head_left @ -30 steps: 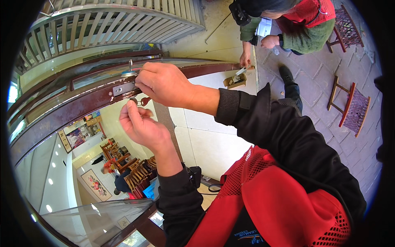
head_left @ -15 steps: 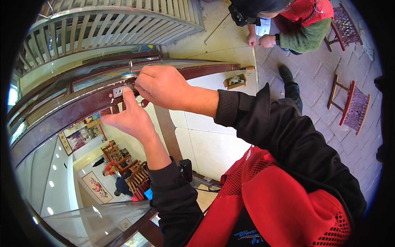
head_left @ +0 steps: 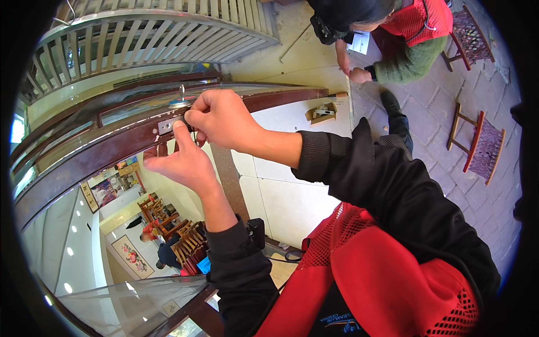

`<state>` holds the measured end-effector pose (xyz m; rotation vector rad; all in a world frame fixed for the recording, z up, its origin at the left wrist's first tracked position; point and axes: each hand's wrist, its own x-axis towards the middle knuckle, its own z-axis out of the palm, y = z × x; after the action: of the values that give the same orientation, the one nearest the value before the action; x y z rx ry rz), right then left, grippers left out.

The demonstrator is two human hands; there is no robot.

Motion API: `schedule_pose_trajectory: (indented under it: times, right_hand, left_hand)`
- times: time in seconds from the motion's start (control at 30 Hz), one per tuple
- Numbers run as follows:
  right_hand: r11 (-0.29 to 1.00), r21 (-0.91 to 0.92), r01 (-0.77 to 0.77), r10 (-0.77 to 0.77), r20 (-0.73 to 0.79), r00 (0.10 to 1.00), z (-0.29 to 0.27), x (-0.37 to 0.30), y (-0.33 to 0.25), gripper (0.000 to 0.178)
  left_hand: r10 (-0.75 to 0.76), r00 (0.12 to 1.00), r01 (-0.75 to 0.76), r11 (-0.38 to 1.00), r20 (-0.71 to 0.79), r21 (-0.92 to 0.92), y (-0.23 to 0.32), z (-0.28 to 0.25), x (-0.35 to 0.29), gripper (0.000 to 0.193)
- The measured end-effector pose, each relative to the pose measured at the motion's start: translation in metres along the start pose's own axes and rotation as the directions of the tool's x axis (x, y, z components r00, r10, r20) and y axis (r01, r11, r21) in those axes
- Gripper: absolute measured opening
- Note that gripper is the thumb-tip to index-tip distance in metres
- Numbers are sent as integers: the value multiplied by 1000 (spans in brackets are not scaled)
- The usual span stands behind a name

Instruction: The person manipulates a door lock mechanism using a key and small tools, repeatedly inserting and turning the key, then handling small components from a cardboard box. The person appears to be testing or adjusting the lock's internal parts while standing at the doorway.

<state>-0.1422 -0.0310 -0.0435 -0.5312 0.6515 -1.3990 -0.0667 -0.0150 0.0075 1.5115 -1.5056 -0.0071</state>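
A lock [head_left: 168, 124] with a pale metal face plate sits in the narrow edge of a brown metal door frame [head_left: 84, 150]. Above it, a key [head_left: 182, 91] stands upright in a round, shiny cylinder. My left hand [head_left: 185, 165] grips the lock, thumb on the face plate and fingers curled below the frame's edge. My right hand [head_left: 227, 119] is closed in a pinch beside the plate's right end. Its fingertips are partly hidden, so what they hold cannot be made out.
A small open box [head_left: 321, 114] with a metal part lies beyond the door, near a wooden handle [head_left: 340, 95]. Another person [head_left: 412, 56] crouches at the upper right, near folding stools [head_left: 484, 147]. A slatted grille [head_left: 140, 45] stands upper left; stacked stools [head_left: 188, 247] show indoors.
Both hands stay at the lock; the right fingers have shifted slightly around the plate's end. The view has moved a little. The other person's hands are lower, and more of a white paper shows.
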Motion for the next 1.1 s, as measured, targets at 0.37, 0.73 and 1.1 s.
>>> schedule_pose_trajectory:
  times: [0.37,0.73,1.1]
  right_hand:
    - [667,543,-510,462,235,855,-3,2,-12,11]
    - [771,477,-422,380,186,906,-4,1,-13,12]
    - [185,-673,716,-733,391,557,-12,2,9,17]
  left_hand:
    - [-13,1000,15,997,-22,79,-6,-17,-4,37]
    - [34,996,-35,999,87,16,0,-22,-15,19]
    - [-17,994,14,1000,106,27,12,-19,0,17]
